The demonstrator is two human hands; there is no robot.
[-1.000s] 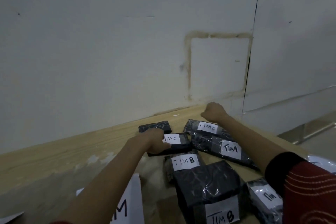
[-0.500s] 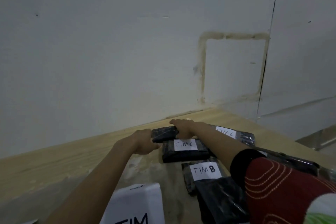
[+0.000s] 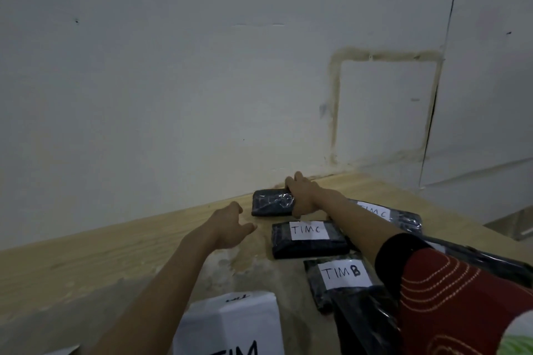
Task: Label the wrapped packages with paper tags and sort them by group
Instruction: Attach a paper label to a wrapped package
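Nearest, a white paper sheet (image 3: 227, 326) lettered TIM in large black marker lies at the bottom edge of the view on the pale wooden tabletop (image 3: 115, 248). To its right a red patterned sleeve (image 3: 450, 297) covers the right upper arm. Beside the sleeve is a large black wrapped bundle (image 3: 363, 323), whose label is out of sight. Touching that bundle on its far side, a black plastic-wrapped package with a white paper tag reading TIM B (image 3: 343, 274) lies flat. Just beyond it sits a black wrapped package tagged TIM C (image 3: 310, 239). A second TIM C package (image 3: 375, 212) lies to the right, partly hidden behind the right forearm. The left hand (image 3: 230, 228) is over bare wood to the left of these, its fingers loosely spread and holding nothing. I cannot tell whether it touches the wood. Farthest, near the foot of the white wall (image 3: 202, 81), an untagged black wrapped package (image 3: 271, 204) lies flat on the tabletop. The right hand (image 3: 302, 196) grips its right end, fingers curled over the far edge.
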